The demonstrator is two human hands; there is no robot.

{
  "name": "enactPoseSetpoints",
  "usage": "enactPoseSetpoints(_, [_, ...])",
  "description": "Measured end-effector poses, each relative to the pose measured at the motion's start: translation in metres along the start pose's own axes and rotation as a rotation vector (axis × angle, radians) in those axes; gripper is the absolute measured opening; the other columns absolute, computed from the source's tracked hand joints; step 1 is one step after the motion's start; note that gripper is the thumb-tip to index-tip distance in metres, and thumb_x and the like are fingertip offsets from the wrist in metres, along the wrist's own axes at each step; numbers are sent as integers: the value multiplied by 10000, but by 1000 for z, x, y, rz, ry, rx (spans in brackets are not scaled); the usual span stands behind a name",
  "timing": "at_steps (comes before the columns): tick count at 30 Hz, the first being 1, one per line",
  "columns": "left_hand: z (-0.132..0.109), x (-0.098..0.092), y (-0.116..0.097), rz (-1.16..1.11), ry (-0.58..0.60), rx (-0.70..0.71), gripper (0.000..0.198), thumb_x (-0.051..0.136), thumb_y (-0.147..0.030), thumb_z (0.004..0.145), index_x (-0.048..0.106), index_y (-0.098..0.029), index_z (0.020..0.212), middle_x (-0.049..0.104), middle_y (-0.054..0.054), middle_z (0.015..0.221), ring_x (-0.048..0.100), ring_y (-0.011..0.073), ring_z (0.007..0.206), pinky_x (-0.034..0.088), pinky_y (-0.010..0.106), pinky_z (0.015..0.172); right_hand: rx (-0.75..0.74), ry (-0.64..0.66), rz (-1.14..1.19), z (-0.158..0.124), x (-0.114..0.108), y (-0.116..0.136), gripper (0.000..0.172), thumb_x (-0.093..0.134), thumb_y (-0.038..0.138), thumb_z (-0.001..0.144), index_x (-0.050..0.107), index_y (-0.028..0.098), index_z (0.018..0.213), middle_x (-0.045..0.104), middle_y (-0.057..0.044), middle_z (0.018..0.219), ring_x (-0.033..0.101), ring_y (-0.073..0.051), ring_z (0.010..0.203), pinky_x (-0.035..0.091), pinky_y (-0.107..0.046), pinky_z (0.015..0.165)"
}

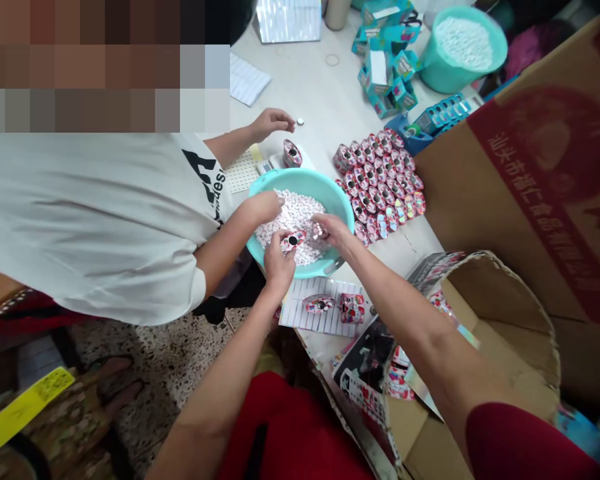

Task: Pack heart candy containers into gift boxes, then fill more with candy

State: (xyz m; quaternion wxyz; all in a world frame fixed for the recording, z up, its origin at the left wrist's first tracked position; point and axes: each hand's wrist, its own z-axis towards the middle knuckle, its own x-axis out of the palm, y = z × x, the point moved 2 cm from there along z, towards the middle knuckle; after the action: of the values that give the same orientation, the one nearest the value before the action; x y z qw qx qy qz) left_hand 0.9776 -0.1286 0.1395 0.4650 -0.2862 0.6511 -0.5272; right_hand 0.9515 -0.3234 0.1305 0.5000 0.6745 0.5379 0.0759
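Note:
A teal basin [349, 217] holds many small white candies [296, 212]. Over its near side, my left hand [279, 263] grips a small red and white box [293, 241] with a dark round hole facing up. Just right of that box, my right hand [333, 230] is closed around a few white candies at its fingertips, above the heap. A ruled sheet [297, 303] lies below the basin, bearing two more red boxes, one with its holed side up [319, 304] and one beside it [353, 308].
At the left, another person [130, 220] has one hand in the basin and one near a box on a small scale. Rows of red boxes [380, 180] stand right of the basin. Cartons [505, 347] are at the right, and a teal bucket [430, 67] stands at the back.

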Motion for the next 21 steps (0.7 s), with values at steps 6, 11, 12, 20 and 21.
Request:
enactPoseSetpoints(6, [17,31,11,-107,71,-108,426,693,14,678,584,-219,1017,716,33,1041,699,233,995,539,375,955,-153,121,1071,-36,-2,22,354,787,516,789,553,251,812,593,33,696,550,-133,619,464,-244,527])
enactPoseSetpoints(11, [18,41,8,-138,89,-44,419,619,24,669,592,-223,1006,723,29,1057,695,224,1057,524,362,997,-248,106,1129,-56,13,37,393,712,570,837,529,252,695,584,5,683,617,-182,716,554,-324,690])
enactPoseSetpoints(12, [18,42,7,-135,87,-39,424,614,22,665,594,-224,1011,724,29,1063,694,225,1065,522,363,1002,-269,97,1113,-59,15,38,397,681,574,848,521,255,674,576,-2,672,627,-197,747,557,-341,721])
enactPoseSetpoints(20, [27,39,10,-98,57,-61,396,631,21,644,586,-223,953,712,20,971,684,229,963,519,362,936,-404,86,760,-72,8,36,454,402,595,904,642,241,753,731,-100,1022,612,-321,1181,498,-472,985])
enactPoseSetpoints(21, [30,37,12,-102,61,-78,384,652,11,644,582,-222,941,706,16,954,681,225,940,519,358,921,-408,74,648,-68,2,31,455,372,567,927,684,237,887,728,-94,1141,589,-320,1241,484,-480,1019])
